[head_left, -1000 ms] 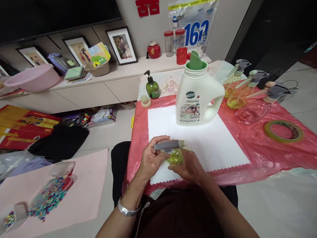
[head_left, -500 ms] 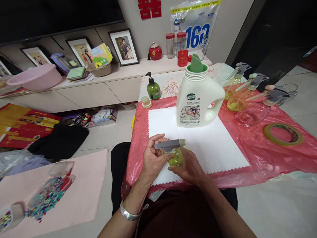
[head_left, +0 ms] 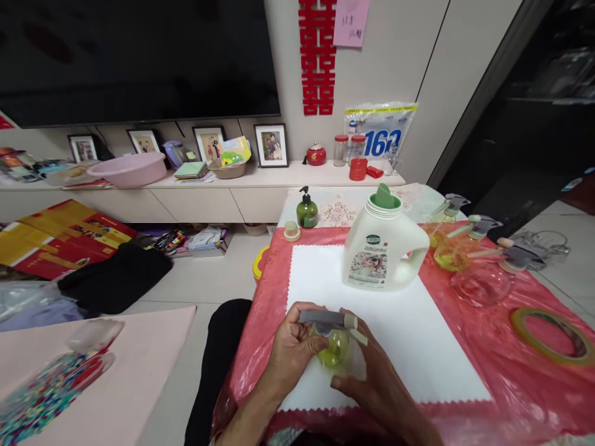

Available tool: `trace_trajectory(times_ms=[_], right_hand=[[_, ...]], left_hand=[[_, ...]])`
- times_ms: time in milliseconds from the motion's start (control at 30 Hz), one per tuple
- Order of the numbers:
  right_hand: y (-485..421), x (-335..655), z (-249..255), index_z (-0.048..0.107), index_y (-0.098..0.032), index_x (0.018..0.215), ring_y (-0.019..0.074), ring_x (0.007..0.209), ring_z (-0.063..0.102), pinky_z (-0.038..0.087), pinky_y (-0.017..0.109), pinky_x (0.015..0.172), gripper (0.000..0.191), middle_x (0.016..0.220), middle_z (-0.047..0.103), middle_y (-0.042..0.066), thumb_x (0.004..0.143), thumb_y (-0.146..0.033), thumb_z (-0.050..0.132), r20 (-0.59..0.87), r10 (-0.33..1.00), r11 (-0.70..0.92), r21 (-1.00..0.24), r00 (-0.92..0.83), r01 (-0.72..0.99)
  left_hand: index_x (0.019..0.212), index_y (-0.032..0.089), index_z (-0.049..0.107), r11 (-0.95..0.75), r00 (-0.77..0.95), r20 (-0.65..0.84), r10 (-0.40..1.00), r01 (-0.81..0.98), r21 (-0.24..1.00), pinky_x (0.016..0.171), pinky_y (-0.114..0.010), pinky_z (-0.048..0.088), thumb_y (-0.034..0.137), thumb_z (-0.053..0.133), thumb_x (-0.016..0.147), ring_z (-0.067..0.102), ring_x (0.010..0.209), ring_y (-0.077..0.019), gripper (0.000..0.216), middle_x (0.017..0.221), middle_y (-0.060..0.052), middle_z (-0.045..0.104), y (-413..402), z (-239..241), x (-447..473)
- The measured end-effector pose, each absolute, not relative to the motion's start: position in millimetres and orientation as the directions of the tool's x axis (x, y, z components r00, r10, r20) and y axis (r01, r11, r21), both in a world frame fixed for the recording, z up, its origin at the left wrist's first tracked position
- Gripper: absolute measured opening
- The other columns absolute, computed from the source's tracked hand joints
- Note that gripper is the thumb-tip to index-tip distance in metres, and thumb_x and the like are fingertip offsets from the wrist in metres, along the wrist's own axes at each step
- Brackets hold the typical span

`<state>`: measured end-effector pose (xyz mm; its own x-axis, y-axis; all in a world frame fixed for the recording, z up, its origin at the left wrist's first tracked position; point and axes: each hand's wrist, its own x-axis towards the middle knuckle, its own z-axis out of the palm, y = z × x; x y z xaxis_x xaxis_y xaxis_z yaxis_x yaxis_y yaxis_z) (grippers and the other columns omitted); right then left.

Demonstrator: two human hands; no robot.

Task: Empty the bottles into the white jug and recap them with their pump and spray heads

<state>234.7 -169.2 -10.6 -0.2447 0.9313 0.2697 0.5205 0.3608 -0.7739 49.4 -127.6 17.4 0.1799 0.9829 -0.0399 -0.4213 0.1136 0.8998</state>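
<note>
A small round spray bottle (head_left: 333, 352) with yellow-green liquid and a grey trigger head sits between both my hands, over the near edge of a white cloth (head_left: 409, 334). My left hand (head_left: 290, 347) curls round the bottle's left side and the trigger head. My right hand (head_left: 372, 381) cups the bottle from the right and below. A big white detergent jug (head_left: 379, 254) with a green spout stands upright on the cloth beyond my hands.
The table wears a red plastic sheet (head_left: 469, 347). Several more spray bottles (head_left: 469, 248) lie at the right, with a tape roll (head_left: 551, 331) nearer. A green pump bottle (head_left: 307, 210) and a small cap (head_left: 292, 231) stand at the far left corner. A container of coloured beads (head_left: 56, 381) lies on the floor mat at left.
The view has tilted upward, so the table and my hands sit lower in the picture. Both hands stay on the small spray bottle with much the same grip.
</note>
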Motion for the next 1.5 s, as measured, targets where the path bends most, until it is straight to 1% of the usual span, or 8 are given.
trace_trajectory(times_ms=[100, 233, 367, 500, 667, 967, 1200, 1500], right_hand=[[-171, 253, 24, 0.033, -0.034, 0.150, 0.0318, 0.129, 0.057, 0.056, 0.050, 0.098, 0.069, 0.146, 0.054, 0.011, 0.089, -0.039, 0.063, 0.313, 0.926, 0.376, -0.717, -0.210, 0.587], [-163, 247, 81, 0.050, -0.035, 0.131, 0.0210, 0.093, 0.070, 0.060, 0.032, 0.074, 0.041, 0.109, 0.069, 0.004, 0.091, -0.031, 0.060, 0.436, 0.847, 0.525, -0.597, -0.304, 0.607], [-146, 222, 103, 0.058, -0.032, 0.113, 0.0178, 0.077, 0.067, 0.055, 0.030, 0.063, 0.020, 0.089, 0.067, 0.001, 0.096, -0.026, 0.051, 0.391, 0.814, 0.572, -0.412, -0.429, 0.710], [-122, 205, 114, 0.061, -0.025, 0.087, 0.0201, 0.065, 0.061, 0.045, 0.032, 0.053, 0.014, 0.077, 0.063, 0.003, 0.095, -0.028, 0.049, 0.332, 0.819, 0.558, -0.275, -0.467, 0.783], [-68, 183, 151, 0.059, -0.022, 0.091, 0.0247, 0.082, 0.064, 0.043, 0.035, 0.067, 0.016, 0.089, 0.068, 0.008, 0.096, -0.030, 0.047, 0.236, 0.917, 0.367, -0.192, -0.321, 0.910], [59, 145, 186, 0.061, -0.008, 0.110, 0.0342, 0.103, 0.065, 0.044, 0.039, 0.078, 0.026, 0.105, 0.068, 0.022, 0.091, -0.012, 0.043, 0.232, 0.973, -0.013, 0.007, 0.011, 1.000], [134, 138, 159, 0.062, -0.015, 0.118, 0.0205, 0.104, 0.064, 0.054, 0.043, 0.090, 0.032, 0.117, 0.066, 0.008, 0.095, -0.037, 0.059, 0.212, 0.952, -0.220, -0.027, 0.221, 0.975], [167, 148, 122, 0.059, -0.017, 0.125, 0.0213, 0.107, 0.063, 0.056, 0.044, 0.090, 0.038, 0.125, 0.062, 0.009, 0.094, -0.040, 0.061, 0.184, 0.931, -0.300, -0.115, 0.317, 0.947]], left_hand=[[0.093, 0.020, 0.071, 0.060, 0.171, 0.011, 0.985, -0.406, 0.912, 0.071, -0.026, 0.053, 0.036, 0.093, 0.061, 0.068, 0.077, -0.0169, 0.042, 0.080, -0.002, 0.073, -127, 21, 46], [0.093, 0.021, 0.075, -0.035, 0.175, 0.100, 0.979, -0.340, 0.940, 0.082, -0.032, 0.052, 0.037, 0.091, 0.064, 0.067, 0.090, -0.0216, 0.037, 0.093, -0.005, 0.074, -129, 28, 44], [0.096, 0.025, 0.074, -0.071, 0.175, 0.125, 0.977, -0.284, 0.956, 0.085, -0.035, 0.053, 0.034, 0.087, 0.070, 0.067, 0.092, -0.0228, 0.031, 0.096, -0.004, 0.075, -131, 26, 40], [0.121, 0.027, 0.066, -0.159, -0.001, 0.162, 0.987, -0.196, 0.968, 0.111, -0.044, 0.042, 0.035, 0.084, 0.073, 0.058, 0.125, -0.0285, 0.052, 0.127, -0.008, 0.068, -125, 14, 28], [0.131, 0.024, 0.058, -0.179, -0.199, 0.182, 0.963, 0.034, 0.983, 0.111, -0.052, 0.042, 0.034, 0.067, 0.087, 0.054, 0.131, -0.0306, 0.046, 0.138, -0.013, 0.059, -117, -19, 16], [0.126, 0.025, 0.058, -0.422, -0.047, 0.510, 0.859, 0.499, 0.757, 0.102, -0.046, 0.055, 0.010, 0.046, 0.092, 0.063, 0.120, -0.0233, 0.038, 0.126, -0.010, 0.065, -131, -69, 24], [0.123, 0.021, 0.055, -0.453, -0.015, 0.557, 0.831, 0.563, 0.691, 0.095, -0.042, 0.060, 0.002, 0.042, 0.090, 0.067, 0.109, -0.0202, 0.040, 0.116, -0.010, 0.067, -130, -56, 24], [0.115, 0.018, 0.058, -0.527, 0.034, 0.605, 0.795, 0.534, 0.662, 0.087, -0.039, 0.061, -0.003, 0.039, 0.084, 0.068, 0.100, -0.0210, 0.042, 0.107, -0.009, 0.071, -125, -64, 27]])
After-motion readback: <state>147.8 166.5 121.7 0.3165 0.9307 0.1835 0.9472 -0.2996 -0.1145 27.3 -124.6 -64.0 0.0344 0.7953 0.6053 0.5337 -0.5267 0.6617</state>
